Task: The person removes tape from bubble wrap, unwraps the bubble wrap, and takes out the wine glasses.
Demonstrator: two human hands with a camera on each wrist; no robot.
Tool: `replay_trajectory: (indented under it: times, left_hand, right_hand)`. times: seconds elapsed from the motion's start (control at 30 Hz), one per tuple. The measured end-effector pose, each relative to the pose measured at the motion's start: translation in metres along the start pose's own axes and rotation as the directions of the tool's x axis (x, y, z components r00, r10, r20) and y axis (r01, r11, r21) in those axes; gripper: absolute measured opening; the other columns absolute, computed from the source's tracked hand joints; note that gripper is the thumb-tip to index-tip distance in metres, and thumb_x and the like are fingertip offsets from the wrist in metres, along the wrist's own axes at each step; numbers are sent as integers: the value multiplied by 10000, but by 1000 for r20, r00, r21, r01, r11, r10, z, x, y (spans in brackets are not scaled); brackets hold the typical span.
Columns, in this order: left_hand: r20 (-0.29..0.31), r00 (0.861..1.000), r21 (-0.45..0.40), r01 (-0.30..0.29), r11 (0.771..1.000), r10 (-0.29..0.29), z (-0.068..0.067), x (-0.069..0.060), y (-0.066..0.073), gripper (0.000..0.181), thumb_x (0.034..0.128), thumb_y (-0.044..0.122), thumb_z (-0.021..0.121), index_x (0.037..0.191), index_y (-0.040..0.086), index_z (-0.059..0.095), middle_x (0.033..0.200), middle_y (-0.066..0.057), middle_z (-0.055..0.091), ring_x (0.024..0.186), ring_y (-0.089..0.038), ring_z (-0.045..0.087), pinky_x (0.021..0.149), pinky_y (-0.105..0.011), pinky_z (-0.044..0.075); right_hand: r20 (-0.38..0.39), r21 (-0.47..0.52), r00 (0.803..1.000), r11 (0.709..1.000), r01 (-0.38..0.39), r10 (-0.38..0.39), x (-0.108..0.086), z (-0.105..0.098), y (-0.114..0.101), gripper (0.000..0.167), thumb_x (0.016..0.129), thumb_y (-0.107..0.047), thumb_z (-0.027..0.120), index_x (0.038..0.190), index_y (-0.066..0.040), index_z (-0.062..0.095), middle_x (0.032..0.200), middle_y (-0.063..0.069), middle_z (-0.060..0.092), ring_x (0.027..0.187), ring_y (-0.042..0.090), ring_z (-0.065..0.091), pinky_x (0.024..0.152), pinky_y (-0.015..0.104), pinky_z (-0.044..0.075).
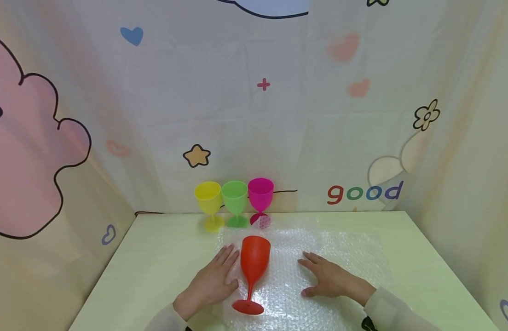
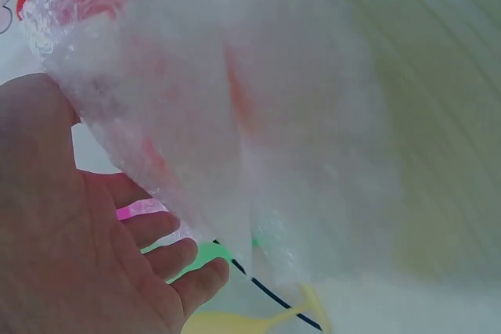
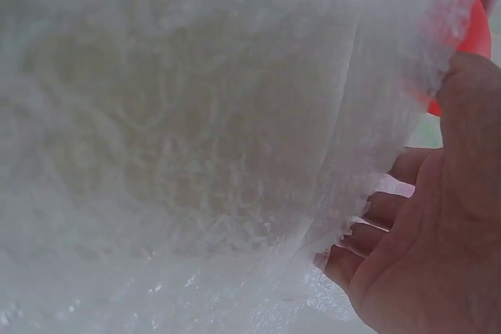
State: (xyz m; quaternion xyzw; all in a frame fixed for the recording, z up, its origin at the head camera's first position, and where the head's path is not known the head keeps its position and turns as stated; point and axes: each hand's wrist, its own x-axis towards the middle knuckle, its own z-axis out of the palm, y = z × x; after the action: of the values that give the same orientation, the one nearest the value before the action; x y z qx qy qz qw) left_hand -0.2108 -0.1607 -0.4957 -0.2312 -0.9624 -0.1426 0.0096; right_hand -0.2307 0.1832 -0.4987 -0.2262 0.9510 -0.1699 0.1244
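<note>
A red plastic goblet (image 1: 255,259) lies on its side on a sheet of clear bubble wrap (image 1: 287,294), its bowl away from me and its foot towards me. My left hand (image 1: 210,281) is spread at the sheet's left edge, just beside the goblet. In the left wrist view, its thumb and fingers (image 2: 168,228) lie along the wrap's edge, loosely bent and not clasping it. Over the right part of the sheet, my right hand (image 1: 330,277) has its fingers spread, apart from the goblet. The right wrist view shows those fingers (image 3: 383,209) against the wrap's edge.
Behind the sheet stand a yellow goblet (image 1: 208,197), a green goblet (image 1: 235,197) and a magenta goblet (image 1: 261,195), side by side and upright. A bit of wrap covers part of the magenta foot. A printed curtain (image 1: 237,105) rises behind the pale table (image 1: 142,276).
</note>
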Motion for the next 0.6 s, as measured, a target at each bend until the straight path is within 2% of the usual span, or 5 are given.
replay_trajectory:
  times: [0.13,0.33,0.6]
  left_hand:
    - [23,1000,-13,21,1000,-21,0,-3,-6,720,915,367,589,1525,72,345,1622,-115,278,1496,-349,260,1154,-500,354]
    - [45,998,-15,43,999,-42,8,-8,-20,712,918,376,601,1513,60,366,1616,-121,289,1485,-360,283,1145,-509,363]
    - [132,988,-30,79,996,-74,17,-13,-33,763,918,504,576,1525,99,353,1637,-80,249,1497,-340,257,1157,-513,344]
  right_hand:
    - [7,2,1000,1000,-5,5,0,0,0,856,755,-502,792,1450,-125,463,1586,149,339,1459,391,321,1125,591,347]
    - [13,4,1000,1000,-5,5,-1,0,0,858,757,-510,787,1453,-132,459,1589,143,333,1460,391,318,1124,590,349]
    - [14,-19,1000,1000,-12,12,0,0,5,846,757,-526,779,1456,-167,465,1592,100,343,1457,368,337,1113,576,374]
